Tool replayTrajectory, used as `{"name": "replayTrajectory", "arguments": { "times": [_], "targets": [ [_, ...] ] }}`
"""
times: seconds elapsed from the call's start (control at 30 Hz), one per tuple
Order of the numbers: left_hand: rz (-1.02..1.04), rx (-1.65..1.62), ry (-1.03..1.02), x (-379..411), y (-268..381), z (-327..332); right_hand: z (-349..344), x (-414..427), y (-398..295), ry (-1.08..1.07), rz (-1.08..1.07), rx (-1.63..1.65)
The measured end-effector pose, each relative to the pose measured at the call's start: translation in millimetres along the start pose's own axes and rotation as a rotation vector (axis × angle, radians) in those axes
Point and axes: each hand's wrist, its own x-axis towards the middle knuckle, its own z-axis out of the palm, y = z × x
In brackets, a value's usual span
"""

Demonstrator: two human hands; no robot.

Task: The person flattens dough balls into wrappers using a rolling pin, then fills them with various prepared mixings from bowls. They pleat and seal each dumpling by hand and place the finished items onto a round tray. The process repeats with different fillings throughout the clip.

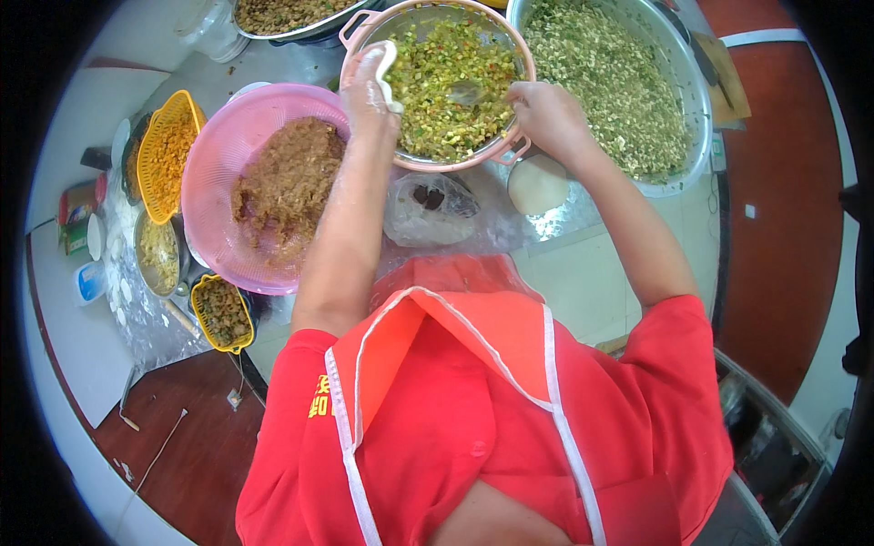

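Observation:
My left hand (367,85) holds a thin white dough wrapper (390,80), its floury palm over the left rim of a pink mesh colander (437,166). Diced yellow-green filling (444,58) with red bits lies in the colander. At the right rim, my right hand (552,121) is closed around a metal spoon, and the spoon's bowl (467,93) rests on the filling. The fingers hide most of its handle. Below that hand sits a rounded piece of pale dough (538,185) on the metal tabletop.
A pink basket (205,205) of brown filling stands left, beside yellow baskets (151,179) (222,314) of chopped food. A large metal basin (700,130) of green-and-white filling is at right. A clear plastic bag (427,222) with dark contents lies in front. A rolling pin (181,319) is at left.

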Motion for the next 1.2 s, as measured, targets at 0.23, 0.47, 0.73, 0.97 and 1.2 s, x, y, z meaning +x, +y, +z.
{"name": "replayTrajectory", "arguments": {
  "times": [0.23, 0.47, 0.73, 0.97, 1.2],
  "targets": [
    [-0.242, -0.404, -0.081, -14.0, 12.9, -6.7, 23.9, 26.6, 3.6, -0.101, 0.000, 0.053],
    [-0.405, -0.536, 0.079, -16.8, -1.2, -19.3, -5.2, 20.3, 5.0, -0.022, -0.042, 0.381],
    [-0.458, -0.732, -0.048, -11.5, -31.6, 13.2, 41.0, -21.0, -33.9, 0.492, -0.284, -0.152],
    [-0.498, -0.698, -0.080, -13.6, -29.5, 12.1, 21.3, -20.2, -6.8, -0.208, 0.184, 1.339],
    [-0.412, -0.519, -0.079, -20.6, -27.8, 9.4, 31.6, -18.3, 5.3, -0.373, 0.301, 1.342]
  ]
}}
